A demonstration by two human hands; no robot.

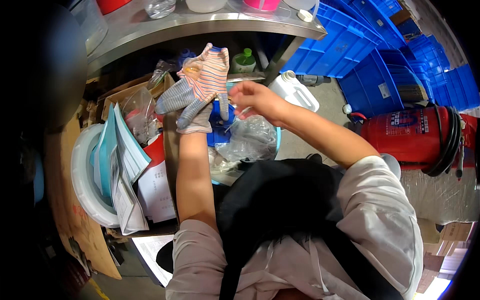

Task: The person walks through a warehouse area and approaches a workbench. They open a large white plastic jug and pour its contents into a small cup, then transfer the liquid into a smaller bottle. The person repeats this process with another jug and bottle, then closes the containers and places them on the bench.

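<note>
My left hand (199,119) is in a light glove whose pale cuff shows at the wrist. It holds up a striped knitted work glove (207,75), orange and blue-grey, whose grey fingers hang down over the hand. Most of my left fingers are hidden behind that cloth. Just to the right of the glove is my bare right hand (257,101), its fingers loosely bent and apart, with nothing visible in them. Below both hands, crumpled clear plastic (250,137) fills a light-blue bin (278,142).
A steel table (200,25) with tubs crosses the top. At left, folders (120,150) stand in a white bucket (82,175) beside a carton. A white jug (295,92), blue crates (370,75) and a red tank (400,132) with a black hose are at right.
</note>
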